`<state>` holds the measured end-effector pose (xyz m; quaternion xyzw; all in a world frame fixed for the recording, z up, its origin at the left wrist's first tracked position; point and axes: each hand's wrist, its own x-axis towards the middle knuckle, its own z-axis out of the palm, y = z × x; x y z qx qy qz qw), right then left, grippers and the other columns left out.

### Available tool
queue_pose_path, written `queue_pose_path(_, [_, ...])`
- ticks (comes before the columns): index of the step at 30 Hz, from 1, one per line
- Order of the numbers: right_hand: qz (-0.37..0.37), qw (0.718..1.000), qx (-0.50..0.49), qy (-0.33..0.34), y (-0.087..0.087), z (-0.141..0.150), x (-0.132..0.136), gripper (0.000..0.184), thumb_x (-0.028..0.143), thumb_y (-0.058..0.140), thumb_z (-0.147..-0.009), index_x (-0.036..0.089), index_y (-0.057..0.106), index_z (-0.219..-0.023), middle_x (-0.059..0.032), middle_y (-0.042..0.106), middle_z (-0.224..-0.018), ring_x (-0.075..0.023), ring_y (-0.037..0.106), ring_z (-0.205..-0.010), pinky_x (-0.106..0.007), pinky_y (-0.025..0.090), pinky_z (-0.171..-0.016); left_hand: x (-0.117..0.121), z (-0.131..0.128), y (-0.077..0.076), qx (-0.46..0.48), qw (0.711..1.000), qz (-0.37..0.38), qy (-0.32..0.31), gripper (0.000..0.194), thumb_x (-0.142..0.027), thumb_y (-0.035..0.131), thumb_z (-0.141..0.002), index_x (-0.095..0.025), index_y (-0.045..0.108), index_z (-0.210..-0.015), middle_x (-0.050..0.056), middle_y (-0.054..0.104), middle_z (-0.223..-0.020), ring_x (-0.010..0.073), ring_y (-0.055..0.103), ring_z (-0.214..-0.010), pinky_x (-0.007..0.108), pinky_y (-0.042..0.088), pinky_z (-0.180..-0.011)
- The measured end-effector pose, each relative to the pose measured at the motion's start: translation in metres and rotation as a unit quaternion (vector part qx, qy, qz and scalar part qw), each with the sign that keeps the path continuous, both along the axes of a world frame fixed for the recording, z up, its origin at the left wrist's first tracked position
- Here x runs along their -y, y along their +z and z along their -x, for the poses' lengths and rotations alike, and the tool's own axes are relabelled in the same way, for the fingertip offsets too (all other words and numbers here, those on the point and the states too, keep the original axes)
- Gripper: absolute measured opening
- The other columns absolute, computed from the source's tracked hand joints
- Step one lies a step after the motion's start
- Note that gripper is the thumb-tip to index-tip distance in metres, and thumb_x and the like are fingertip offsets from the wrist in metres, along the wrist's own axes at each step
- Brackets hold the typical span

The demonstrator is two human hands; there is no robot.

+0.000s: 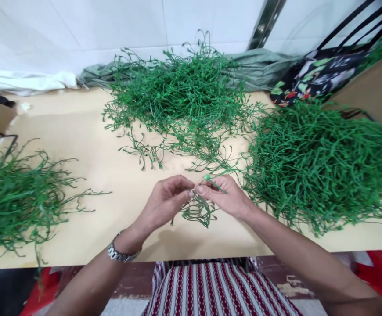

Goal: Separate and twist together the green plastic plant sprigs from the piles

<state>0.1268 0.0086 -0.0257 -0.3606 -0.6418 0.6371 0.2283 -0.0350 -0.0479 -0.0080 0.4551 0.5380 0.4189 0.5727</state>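
Pinching fine stems (216,185) between left grip (168,196) and right grip (229,198) — could snap one by pulling too hard.

Thin green stems (200,213) curl in a small bunch.

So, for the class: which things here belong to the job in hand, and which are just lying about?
In the job:
- green stems in the left hand and right hand
- likely the left pile, middle pile and right pile of greens

Just lying about, apparently:
- floral bag
- green cloth
- white cloth
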Motion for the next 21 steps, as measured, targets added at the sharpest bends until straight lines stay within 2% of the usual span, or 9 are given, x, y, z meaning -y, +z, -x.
queue_pose_path(3, [0.027, 0.999, -0.022, -0.018, 0.002, 0.0, 0.001, 0.026, 0.04, 0.056, -0.074, 0.013, 0.057, -0.071, 0.0015, 0.05, -0.061, -0.0068, 0.041, -0.054, -0.02, 0.032, -0.052, 0.0, 0.0, -0.002, 0.012, 0.999, 0.006, 0.043, 0.004, -0.016, 0.063, -0.066, -0.013, 0.061, -0.068, -0.002, 0.055, -0.055, 0.0076, 0.047, -0.051, 0.021, 0.038, -0.052])
queue_pose_path(6, [0.058, 0.998, -0.032, 0.017, 0.0, -0.001, 0.003, 0.026, 0.036, 0.061, -0.069, 0.014, 0.058, -0.082, 0.0018, 0.05, -0.067, -0.007, 0.042, -0.057, -0.02, 0.034, -0.053, -0.003, 0.004, -0.004, -0.002, 0.998, -0.02, 0.066, 0.005, -0.018, 0.063, -0.067, -0.014, 0.06, -0.069, -0.002, 0.053, -0.055, 0.0082, 0.046, -0.052, 0.022, 0.037, -0.051])
queue_pose_path(9, [0.046, 0.998, -0.012, 0.03, -0.004, -0.001, 0.005, 0.02, 0.033, 0.06, -0.069, 0.014, 0.056, -0.07, 0.0037, 0.044, -0.059, -0.0062, 0.037, -0.052, -0.02, 0.029, -0.049, -0.004, 0.005, -0.003, -0.104, 0.988, -0.094, 0.066, 0.005, -0.019, 0.058, -0.072, -0.015, 0.06, -0.075, 0.0, 0.056, -0.063, 0.0113, 0.05, -0.059, 0.025, 0.039, -0.055])
queue_pose_path(10, [0.037, 0.999, -0.01, 0.017, -0.005, -0.001, 0.005, 0.02, 0.033, 0.06, -0.069, 0.014, 0.054, -0.067, 0.0038, 0.043, -0.057, -0.0061, 0.035, -0.051, -0.02, 0.029, -0.048, -0.003, 0.004, -0.001, -0.171, 0.972, -0.142, 0.079, 0.007, -0.019, 0.057, -0.073, -0.016, 0.061, -0.078, 0.002, 0.058, -0.071, 0.0136, 0.052, -0.067, 0.027, 0.041, -0.062])
queue_pose_path(12, [0.023, 0.999, -0.014, -0.023, -0.006, 0.002, 0.007, 0.02, 0.032, 0.058, -0.07, 0.015, 0.051, -0.063, 0.004, 0.042, -0.057, -0.0063, 0.035, -0.051, -0.02, 0.029, -0.048, 0.002, 0.001, 0.003, -0.327, 0.902, -0.249, 0.132, 0.011, -0.017, 0.056, -0.073, -0.016, 0.061, -0.084, 0.006, 0.06, -0.084, 0.0179, 0.052, -0.082, 0.033, 0.04, -0.074])
queue_pose_path(14, [0.009, 0.999, -0.01, -0.053, -0.007, 0.005, 0.01, 0.02, 0.032, 0.057, -0.071, 0.015, 0.05, -0.063, 0.0045, 0.04, -0.056, -0.0064, 0.034, -0.051, -0.02, 0.028, -0.048, 0.009, -0.004, 0.007, -0.449, 0.822, -0.314, 0.154, 0.007, -0.017, 0.056, -0.074, -0.016, 0.06, -0.08, 0.006, 0.06, -0.081, 0.0188, 0.051, -0.08, 0.035, 0.037, -0.074])
queue_pose_path(15, [-0.004, 0.998, -0.002, -0.062, -0.007, 0.007, 0.012, 0.019, 0.031, 0.056, -0.072, 0.015, 0.049, -0.064, 0.0047, 0.039, -0.056, -0.0065, 0.034, -0.052, -0.019, 0.028, -0.048, 0.013, -0.008, 0.007, -0.484, 0.802, -0.319, 0.143, 0.004, -0.019, 0.056, -0.074, -0.016, 0.059, -0.075, 0.005, 0.059, -0.075, 0.018, 0.05, -0.075, 0.034, 0.037, -0.071])
queue_pose_path(17, [-0.038, 0.997, 0.02, -0.067, -0.008, 0.011, 0.017, 0.017, 0.03, 0.055, -0.074, 0.015, 0.051, -0.067, 0.0044, 0.041, -0.057, -0.007, 0.035, -0.053, -0.02, 0.03, -0.049, 0.018, -0.015, 0.002, -0.509, 0.804, -0.287, 0.109, 0.011, -0.021, 0.054, -0.077, -0.015, 0.056, -0.067, 0.003, 0.056, -0.065, 0.0159, 0.048, -0.065, 0.032, 0.035, -0.065])
queue_pose_path(21, [-0.096, 0.993, 0.049, -0.045, -0.011, 0.016, 0.027, 0.013, 0.027, 0.049, -0.079, 0.016, 0.054, -0.073, 0.0017, 0.049, -0.063, -0.0089, 0.042, -0.059, -0.021, 0.035, -0.055, 0.021, -0.019, -0.01, -0.416, 0.889, -0.149, 0.121, 0.017, -0.025, 0.048, -0.081, -0.015, 0.052, -0.067, 0.001, 0.054, -0.063, 0.0129, 0.046, -0.06, 0.028, 0.036, -0.061])
